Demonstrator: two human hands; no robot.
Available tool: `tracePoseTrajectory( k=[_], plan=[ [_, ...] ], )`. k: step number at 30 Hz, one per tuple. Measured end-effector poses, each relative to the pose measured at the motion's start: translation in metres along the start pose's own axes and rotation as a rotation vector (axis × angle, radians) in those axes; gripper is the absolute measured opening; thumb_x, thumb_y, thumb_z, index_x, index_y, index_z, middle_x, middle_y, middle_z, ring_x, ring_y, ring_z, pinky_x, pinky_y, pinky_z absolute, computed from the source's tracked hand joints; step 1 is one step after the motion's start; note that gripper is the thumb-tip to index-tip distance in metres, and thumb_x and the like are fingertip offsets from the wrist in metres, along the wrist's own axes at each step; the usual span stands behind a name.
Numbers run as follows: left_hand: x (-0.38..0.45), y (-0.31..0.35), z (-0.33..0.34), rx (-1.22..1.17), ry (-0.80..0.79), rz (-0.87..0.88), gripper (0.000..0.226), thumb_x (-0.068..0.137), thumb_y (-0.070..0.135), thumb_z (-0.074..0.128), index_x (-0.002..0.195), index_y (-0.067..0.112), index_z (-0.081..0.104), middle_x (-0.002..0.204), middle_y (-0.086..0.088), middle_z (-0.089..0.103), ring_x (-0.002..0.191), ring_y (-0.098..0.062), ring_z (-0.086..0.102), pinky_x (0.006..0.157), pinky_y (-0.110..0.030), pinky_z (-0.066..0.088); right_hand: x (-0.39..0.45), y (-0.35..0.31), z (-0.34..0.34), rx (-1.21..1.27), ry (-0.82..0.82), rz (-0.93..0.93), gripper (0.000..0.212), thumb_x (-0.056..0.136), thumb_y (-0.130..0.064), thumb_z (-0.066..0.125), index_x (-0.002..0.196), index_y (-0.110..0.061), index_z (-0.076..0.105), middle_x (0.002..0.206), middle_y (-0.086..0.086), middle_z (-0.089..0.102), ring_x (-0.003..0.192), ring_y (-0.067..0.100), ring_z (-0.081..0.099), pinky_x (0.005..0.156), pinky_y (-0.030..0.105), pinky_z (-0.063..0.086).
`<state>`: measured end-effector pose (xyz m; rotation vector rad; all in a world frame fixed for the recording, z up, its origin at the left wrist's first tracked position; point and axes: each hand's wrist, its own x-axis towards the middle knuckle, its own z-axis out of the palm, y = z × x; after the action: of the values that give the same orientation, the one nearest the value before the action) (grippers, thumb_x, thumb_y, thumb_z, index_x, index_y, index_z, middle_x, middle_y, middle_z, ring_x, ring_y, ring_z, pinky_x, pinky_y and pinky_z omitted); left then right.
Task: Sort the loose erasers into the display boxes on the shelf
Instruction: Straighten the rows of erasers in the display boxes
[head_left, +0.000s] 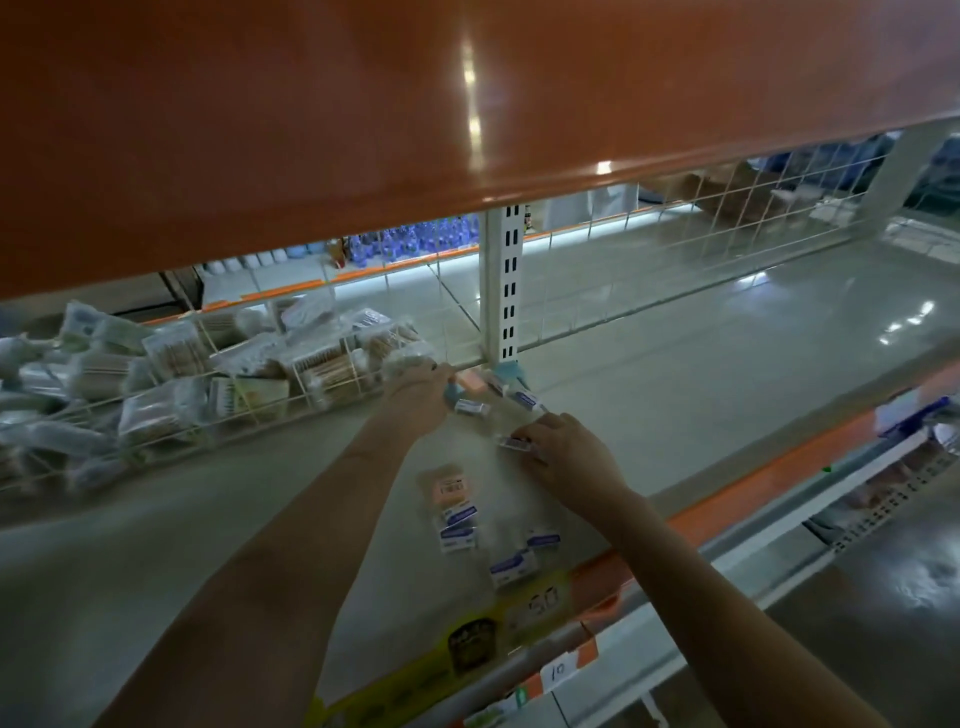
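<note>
Both my arms reach deep onto a pale shelf (701, 395). My left hand (421, 397) is at the back near the white upright, its fingers curled at a small cluster of erasers (511, 395) in white-and-blue sleeves, with an orange one (470, 382) among them. My right hand (561, 452) pinches one wrapped eraser (514, 442) just above the shelf surface. Closer to me lie several loose erasers (457, 525) and an orange packet (447, 491). No display box is plainly visible.
A wire basket (182, 384) full of cotton-swab packs fills the shelf's left side. The orange upper shelf (415, 130) hangs low overhead. A white slotted upright (501, 291) and wire mesh back the shelf. Price labels (535, 605) line the front edge.
</note>
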<state>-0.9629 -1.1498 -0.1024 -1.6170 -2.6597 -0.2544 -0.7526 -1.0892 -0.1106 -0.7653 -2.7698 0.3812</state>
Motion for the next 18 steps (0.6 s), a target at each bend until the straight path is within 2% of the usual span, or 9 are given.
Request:
tracePoseTrajectory(
  k=[5, 9, 12, 15, 18],
  plan=[
    [0.001, -0.003, 0.001, -0.020, 0.004, 0.029, 0.029, 0.087, 0.022, 0.059, 0.114, 0.016, 0.050, 0.119, -0.005, 0.053, 0.109, -0.021, 0.049, 0.087, -0.032, 0.038, 0.005, 0.004, 0.001, 0.013, -0.007, -0.021, 0.029, 0.092, -0.032, 0.050, 0.119, -0.023, 0.059, 0.121, 0.001, 0.058, 0.109, 0.019, 0.048, 0.085, 0.029, 0.042],
    [-0.003, -0.007, 0.003, -0.019, 0.071, 0.051, 0.026, 0.088, 0.021, 0.056, 0.113, 0.014, 0.052, 0.116, -0.006, 0.055, 0.105, -0.020, 0.050, 0.084, -0.028, 0.039, 0.005, 0.006, 0.002, 0.029, -0.010, -0.025, 0.027, 0.092, -0.038, 0.052, 0.113, -0.025, 0.061, 0.115, 0.000, 0.060, 0.104, 0.016, 0.049, 0.081, 0.027, 0.042],
    [-0.006, -0.010, 0.004, -0.060, 0.069, 0.024, 0.033, 0.089, 0.025, 0.057, 0.120, 0.013, 0.054, 0.118, -0.008, 0.055, 0.109, -0.021, 0.050, 0.090, -0.031, 0.041, 0.005, 0.005, 0.001, 0.060, -0.011, -0.028, 0.023, 0.091, -0.033, 0.054, 0.110, -0.022, 0.062, 0.113, 0.001, 0.061, 0.104, 0.017, 0.049, 0.082, 0.027, 0.042],
    [-0.012, -0.014, 0.003, -0.059, 0.024, 0.025, 0.030, 0.090, 0.030, 0.057, 0.116, 0.017, 0.060, 0.115, -0.007, 0.053, 0.108, -0.020, 0.047, 0.088, -0.028, 0.036, 0.005, 0.003, -0.003, 0.102, -0.008, -0.051, 0.022, 0.090, -0.028, 0.057, 0.108, -0.019, 0.064, 0.114, 0.003, 0.059, 0.107, 0.017, 0.048, 0.085, 0.027, 0.040],
    [-0.025, -0.019, 0.003, -0.070, 0.072, 0.026, 0.030, 0.087, 0.035, 0.060, 0.112, 0.020, 0.063, 0.112, -0.004, 0.058, 0.109, -0.021, 0.048, 0.090, -0.029, 0.031, 0.000, 0.000, -0.005, 0.180, 0.056, -0.074, 0.019, 0.087, -0.022, 0.062, 0.105, -0.017, 0.065, 0.111, 0.000, 0.060, 0.105, 0.015, 0.050, 0.083, 0.020, 0.037]
  ],
)
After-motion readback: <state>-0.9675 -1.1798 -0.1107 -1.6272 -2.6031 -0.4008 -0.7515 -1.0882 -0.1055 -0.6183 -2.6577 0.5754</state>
